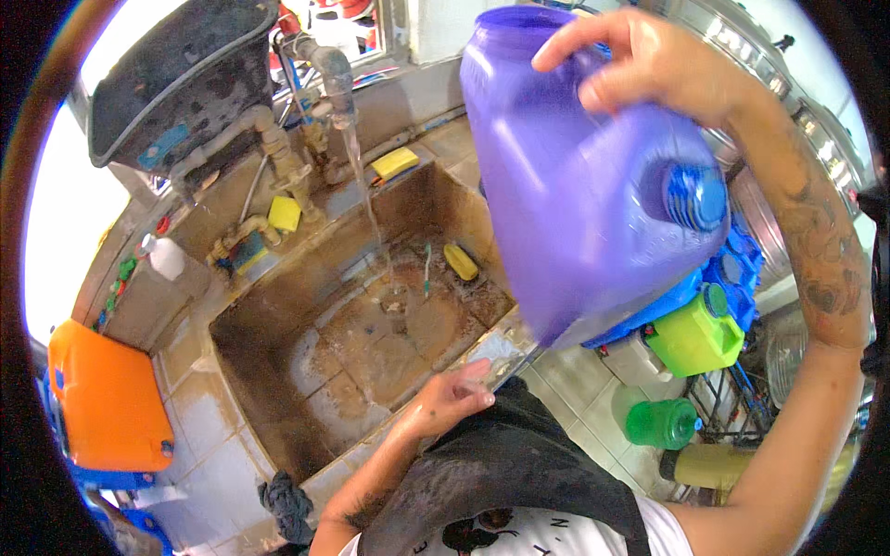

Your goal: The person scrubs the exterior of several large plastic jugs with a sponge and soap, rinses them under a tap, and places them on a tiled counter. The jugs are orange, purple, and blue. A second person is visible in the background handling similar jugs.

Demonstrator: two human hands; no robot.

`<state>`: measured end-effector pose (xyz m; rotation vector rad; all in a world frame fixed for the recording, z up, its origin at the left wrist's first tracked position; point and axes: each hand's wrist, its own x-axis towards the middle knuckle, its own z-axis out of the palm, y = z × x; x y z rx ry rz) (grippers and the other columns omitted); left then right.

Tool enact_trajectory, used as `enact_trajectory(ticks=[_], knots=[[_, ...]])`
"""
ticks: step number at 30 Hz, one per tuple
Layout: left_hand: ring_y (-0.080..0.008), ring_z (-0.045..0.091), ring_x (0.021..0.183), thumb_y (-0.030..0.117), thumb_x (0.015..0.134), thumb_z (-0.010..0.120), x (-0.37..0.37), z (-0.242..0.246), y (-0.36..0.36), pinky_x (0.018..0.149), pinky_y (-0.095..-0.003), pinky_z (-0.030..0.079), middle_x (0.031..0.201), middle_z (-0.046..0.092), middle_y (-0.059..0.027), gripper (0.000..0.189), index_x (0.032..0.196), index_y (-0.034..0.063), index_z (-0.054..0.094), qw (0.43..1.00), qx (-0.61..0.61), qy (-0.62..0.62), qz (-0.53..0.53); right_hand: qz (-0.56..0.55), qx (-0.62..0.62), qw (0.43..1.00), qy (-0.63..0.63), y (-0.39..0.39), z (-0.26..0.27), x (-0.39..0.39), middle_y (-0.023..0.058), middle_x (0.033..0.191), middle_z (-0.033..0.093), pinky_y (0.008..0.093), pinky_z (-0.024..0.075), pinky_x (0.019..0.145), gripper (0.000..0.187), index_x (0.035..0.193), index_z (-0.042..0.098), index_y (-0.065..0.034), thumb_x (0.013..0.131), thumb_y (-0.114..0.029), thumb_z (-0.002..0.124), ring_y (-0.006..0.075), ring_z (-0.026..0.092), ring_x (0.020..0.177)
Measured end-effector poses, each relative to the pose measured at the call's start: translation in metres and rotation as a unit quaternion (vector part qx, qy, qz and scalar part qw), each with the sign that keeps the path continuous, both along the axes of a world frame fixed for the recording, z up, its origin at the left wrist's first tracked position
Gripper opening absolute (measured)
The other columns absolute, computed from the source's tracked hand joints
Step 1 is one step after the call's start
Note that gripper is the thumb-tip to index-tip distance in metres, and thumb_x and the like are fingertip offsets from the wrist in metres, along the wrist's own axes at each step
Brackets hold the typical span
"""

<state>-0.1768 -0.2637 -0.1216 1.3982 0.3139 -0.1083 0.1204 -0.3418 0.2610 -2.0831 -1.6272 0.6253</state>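
Observation:
A large purple plastic jug (pixel 556 208) with a blue cap on its side tilts over the right rim of a tiled sink. My right hand (pixel 629 62) is at the jug's top, thumb and fingers curved over its handle part; how firmly they close is hard to see. Beside the jug's lower end, my left hand (pixel 459 396) is over the sink's near edge with bent fingers, holding nothing visible. Water runs from a grey pipe tap (pixel 341 90) into the sink (pixel 264 340). Inside it lie a yellow scrub brush or sponge (pixel 460 262) and a thin toothbrush-like stick (pixel 427 270).
Yellow sponges (pixel 395 163) and a white bottle (pixel 164 257) stand along the back ledge. A black tub (pixel 181 83) is at upper left, an orange jerrycan (pixel 108 399) at left. Green containers (pixel 660 424) and steel pots (pixel 737 42) are at right. A dark cloth (pixel 286 504) lies near.

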Motion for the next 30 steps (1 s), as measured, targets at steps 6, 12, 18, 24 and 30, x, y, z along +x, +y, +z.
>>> enact_trajectory(ticks=[6, 12, 18, 24, 30], knots=[[-0.0251, 0.068, 0.106, 0.027, 0.086, 0.074, 0.106, 0.026, 0.084, 0.093, -0.037, 0.053, 0.118, 0.071, -0.0198, 0.053, 0.131, 0.002, 0.063, 0.939, 0.317, -0.096, 0.092, -0.127, 0.098, 0.927, -0.339, -0.089, -0.058, 0.108, 0.0159, 0.131, 0.062, 0.0411, 0.0447, 0.108, 0.051, 0.135, 0.062, -0.0117, 0.085, -0.018, 0.07, 0.0329, 0.056, 0.125], [-0.0406, 0.051, 0.132, 0.04, 0.084, 0.074, 0.304, 0.001, 0.168, 0.108, -0.0454, 0.043, 0.14, 0.054, -0.0262, 0.066, 0.139, 0.0063, 0.057, 0.815, 0.538, -0.2, 0.076, -0.22, 0.144, 0.885, -0.384, -0.112, -0.089, 0.155, 0.0151, 0.128, 0.066, 0.0425, 0.0471, 0.103, 0.047, 0.134, 0.062, -0.013, 0.088, -0.017, 0.071, 0.0347, 0.063, 0.116], [-0.0457, 0.041, 0.139, 0.054, 0.074, 0.079, 0.478, -0.059, 0.173, 0.114, -0.0492, 0.038, 0.152, 0.04, -0.0259, 0.09, 0.151, 0.0203, 0.044, 0.751, 0.652, -0.042, -0.091, -0.278, 0.124, 0.863, -0.402, -0.101, -0.1, 0.154, 0.0147, 0.126, 0.067, 0.044, 0.048, 0.102, 0.046, 0.133, 0.063, -0.0153, 0.088, -0.02, 0.071, 0.0367, 0.063, 0.115], [-0.0437, 0.041, 0.14, 0.061, 0.067, 0.083, 0.54, -0.177, 0.195, 0.113, -0.0484, 0.039, 0.154, 0.039, -0.0246, 0.106, 0.154, 0.0211, 0.038, 0.787, 0.582, -0.07, -0.191, -0.269, 0.152, 0.864, -0.399, -0.093, -0.095, 0.153, 0.0163, 0.118, 0.069, 0.0433, 0.05, 0.095, 0.045, 0.131, 0.064, -0.0162, 0.087, -0.017, 0.071, 0.0364, 0.064, 0.107], [-0.0353, 0.052, 0.128, 0.061, 0.067, 0.084, 0.516, -0.127, 0.252, 0.103, -0.0497, 0.046, 0.141, 0.053, -0.0188, 0.107, 0.154, 0.0183, 0.038, 0.933, 0.318, -0.146, -0.089, -0.286, 0.147, 0.844, -0.429, -0.094, -0.098, 0.15, 0.0141, 0.123, 0.068, 0.0434, 0.0491, 0.099, 0.042, 0.131, 0.064, -0.018, 0.089, -0.023, 0.069, 0.0349, 0.063, 0.113]])
